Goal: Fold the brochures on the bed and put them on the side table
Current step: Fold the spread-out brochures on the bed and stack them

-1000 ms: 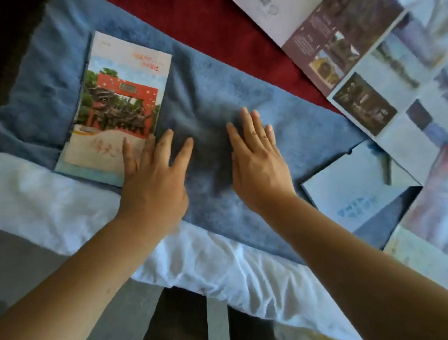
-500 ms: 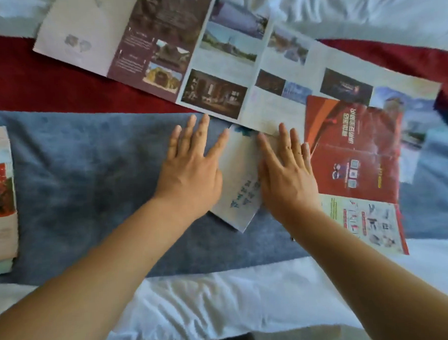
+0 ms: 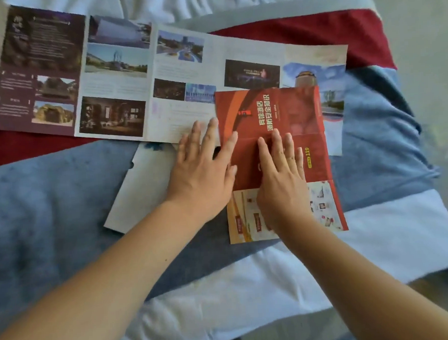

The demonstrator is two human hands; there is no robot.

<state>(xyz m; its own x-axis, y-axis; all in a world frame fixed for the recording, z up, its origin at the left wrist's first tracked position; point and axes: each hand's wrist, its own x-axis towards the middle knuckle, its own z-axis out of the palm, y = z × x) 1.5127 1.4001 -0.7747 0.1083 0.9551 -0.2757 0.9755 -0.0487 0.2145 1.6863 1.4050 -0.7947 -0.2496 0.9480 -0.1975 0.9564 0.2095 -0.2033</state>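
Both hands lie flat, straight-fingered; right hand (image 3: 282, 182) hides part of the red brochure (image 3: 292, 110), left hand (image 3: 202, 176) of white leaflet (image 3: 141, 189).

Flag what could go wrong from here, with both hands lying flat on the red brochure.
The red paper brochure overlaps the long unfolded photo brochure, so sliding it could drag or crease that one. The left hand rests across both it and the white paper sheet, which might shift together. The soft blue towel underneath may make folds uneven.
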